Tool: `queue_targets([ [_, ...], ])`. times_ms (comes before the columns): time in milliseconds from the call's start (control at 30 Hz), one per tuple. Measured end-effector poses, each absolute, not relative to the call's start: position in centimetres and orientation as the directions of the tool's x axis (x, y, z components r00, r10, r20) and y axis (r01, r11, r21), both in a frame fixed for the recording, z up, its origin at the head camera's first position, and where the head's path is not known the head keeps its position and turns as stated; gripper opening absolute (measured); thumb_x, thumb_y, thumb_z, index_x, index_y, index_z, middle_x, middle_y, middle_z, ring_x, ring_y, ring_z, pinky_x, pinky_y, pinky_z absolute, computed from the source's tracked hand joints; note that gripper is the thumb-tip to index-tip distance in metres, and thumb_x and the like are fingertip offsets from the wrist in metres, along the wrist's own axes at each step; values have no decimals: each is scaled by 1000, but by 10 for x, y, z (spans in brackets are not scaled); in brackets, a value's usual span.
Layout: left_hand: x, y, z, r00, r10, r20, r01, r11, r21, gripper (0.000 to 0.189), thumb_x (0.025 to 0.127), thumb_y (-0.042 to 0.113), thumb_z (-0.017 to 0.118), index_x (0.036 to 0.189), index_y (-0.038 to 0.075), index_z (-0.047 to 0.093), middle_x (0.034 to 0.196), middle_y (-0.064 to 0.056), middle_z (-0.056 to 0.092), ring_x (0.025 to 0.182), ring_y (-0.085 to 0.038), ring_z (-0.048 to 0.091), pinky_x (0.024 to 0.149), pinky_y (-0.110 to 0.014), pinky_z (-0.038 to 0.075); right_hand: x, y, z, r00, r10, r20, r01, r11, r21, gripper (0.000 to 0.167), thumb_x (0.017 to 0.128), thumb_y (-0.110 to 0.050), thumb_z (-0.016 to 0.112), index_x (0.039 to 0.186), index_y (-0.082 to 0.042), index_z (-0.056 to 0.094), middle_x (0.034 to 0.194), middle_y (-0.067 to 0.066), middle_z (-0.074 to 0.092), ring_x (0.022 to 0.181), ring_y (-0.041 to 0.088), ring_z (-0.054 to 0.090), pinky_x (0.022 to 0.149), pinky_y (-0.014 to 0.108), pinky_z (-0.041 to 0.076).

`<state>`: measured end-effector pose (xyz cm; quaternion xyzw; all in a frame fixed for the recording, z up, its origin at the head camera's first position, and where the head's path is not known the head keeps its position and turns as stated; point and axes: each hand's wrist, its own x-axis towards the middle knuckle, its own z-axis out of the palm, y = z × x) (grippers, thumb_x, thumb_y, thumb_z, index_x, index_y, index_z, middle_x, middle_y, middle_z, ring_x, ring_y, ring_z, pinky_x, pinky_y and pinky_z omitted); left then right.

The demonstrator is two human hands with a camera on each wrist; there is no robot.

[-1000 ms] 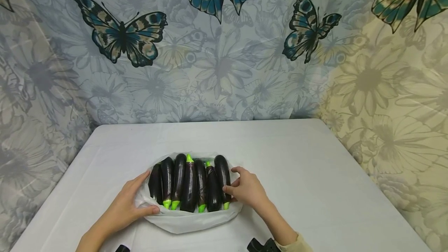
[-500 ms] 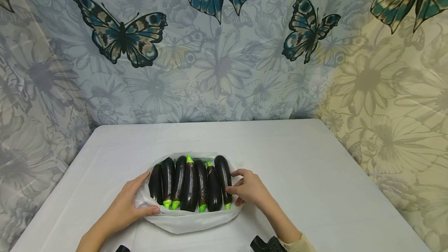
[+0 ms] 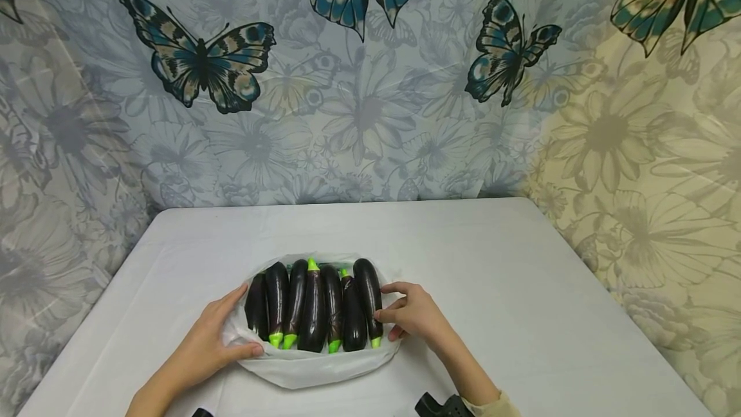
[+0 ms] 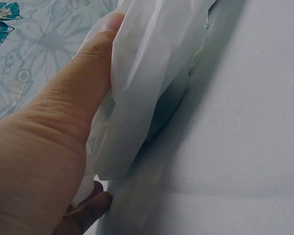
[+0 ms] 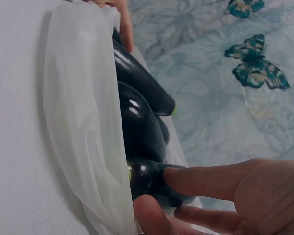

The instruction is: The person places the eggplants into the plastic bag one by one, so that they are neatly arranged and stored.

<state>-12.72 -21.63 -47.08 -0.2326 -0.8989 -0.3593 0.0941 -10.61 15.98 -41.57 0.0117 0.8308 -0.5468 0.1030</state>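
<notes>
Several dark glossy eggplants [image 3: 314, 314] with bright green caps stand side by side in a white plastic bag [image 3: 301, 372], its mouth spread wide. My left hand [image 3: 208, 340] grips the bag's left rim. In the left wrist view the thumb [image 4: 95, 54] presses on the thin plastic, with other fingers curled lower down. My right hand [image 3: 413, 311] is at the bag's right side, its fingertips touching the rightmost eggplant [image 3: 366, 288]. The right wrist view shows one nearly straight finger [image 5: 201, 182] against that eggplant's dark skin and another fingertip near the bag's rim.
A white cloth covers the table [image 3: 521, 314] under the bag. Behind it rises a backdrop [image 3: 370, 121] printed with flowers and butterflies. Black devices [image 3: 442, 406] show at the wrists along the bottom edge.
My right hand has drawn back slightly to the right, and the rightmost eggplant's lower end has shifted a little that way. My left hand stays on the bag.
</notes>
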Motion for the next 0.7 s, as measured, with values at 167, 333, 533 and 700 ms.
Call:
queue_targets([
  [167,-126,-218,-472,-876,346,336,482,638,601,107,65,46,90,151,9,38,141,-17,47,125,-34,42,98,-39,33,-107,160,-418,-978,-98,-184,135,379,-916,58,82,-8,78,132,6,55,78,8,71,49,27,64,53,37,56],
  [333,-124,-217,-470,-880,347,325,476,634,609,107,65,47,90,151,8,38,141,-18,46,125,-34,41,95,-53,35,-104,160,-415,-980,-95,-174,122,403,-907,55,82,-8,78,129,9,55,80,9,71,51,26,65,54,36,56],
  [533,-126,-216,-462,-858,374,353,514,614,599,100,66,45,89,148,9,45,146,-16,43,127,-35,37,95,-58,34,-95,167,-402,-992,-32,-120,90,472,-877,41,85,-12,76,119,7,63,81,8,71,56,24,66,55,36,55],
  [700,-129,-214,-452,-835,397,380,550,593,588,82,75,35,86,144,9,50,153,-15,35,133,-45,27,93,-70,31,-91,187,-392,-998,65,-27,56,497,-866,31,88,-11,73,115,4,67,82,7,71,65,25,67,58,33,55],
])
